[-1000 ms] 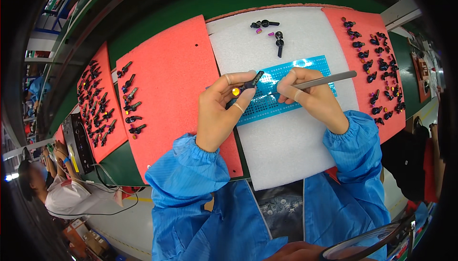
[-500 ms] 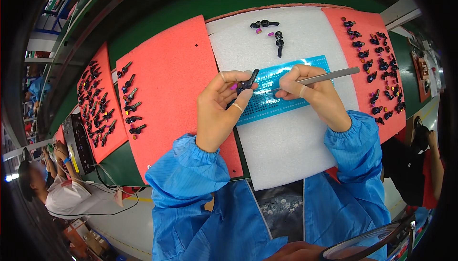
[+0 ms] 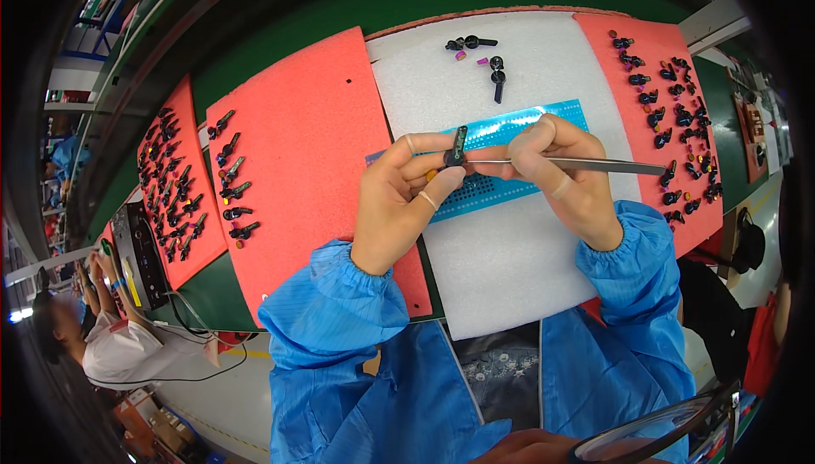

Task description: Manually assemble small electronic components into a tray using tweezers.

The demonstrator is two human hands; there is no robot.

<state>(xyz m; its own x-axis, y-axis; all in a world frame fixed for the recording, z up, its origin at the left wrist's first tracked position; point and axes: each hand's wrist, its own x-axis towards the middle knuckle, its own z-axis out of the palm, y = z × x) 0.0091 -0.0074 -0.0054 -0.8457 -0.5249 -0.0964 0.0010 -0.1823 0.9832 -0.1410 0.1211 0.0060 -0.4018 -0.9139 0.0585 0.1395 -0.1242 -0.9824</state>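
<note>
My left hand [image 3: 386, 209] pinches a small black earbud part [image 3: 457, 148] with a stem that points up. A small orange-yellow spot shows between the fingers beside it. In my right hand [image 3: 573, 188] is a pair of metal tweezers [image 3: 607, 164], held almost level. Their thin tip reaches left to the earbud part; whether it touches or grips anything there is too small to tell. Both hands wear finger cots. Beneath them lies a shiny blue sheet [image 3: 556, 114] with rows of small dots, partly hidden by the hands, on a white foam sheet [image 3: 501, 273].
Two black pieces [image 3: 497, 80] with small purple bits lie farther back on the white foam. Red foam boards [image 3: 310, 150] flank it, bearing several rows of similar black parts [image 3: 665, 116]. A black box [image 3: 140, 252] with cables stands at left, near a co-worker [image 3: 127, 332].
My left hand has turned the earbud part so its stem is more upright; the purple bit no longer shows there. The tweezers have swung level, their tip now at the part.
</note>
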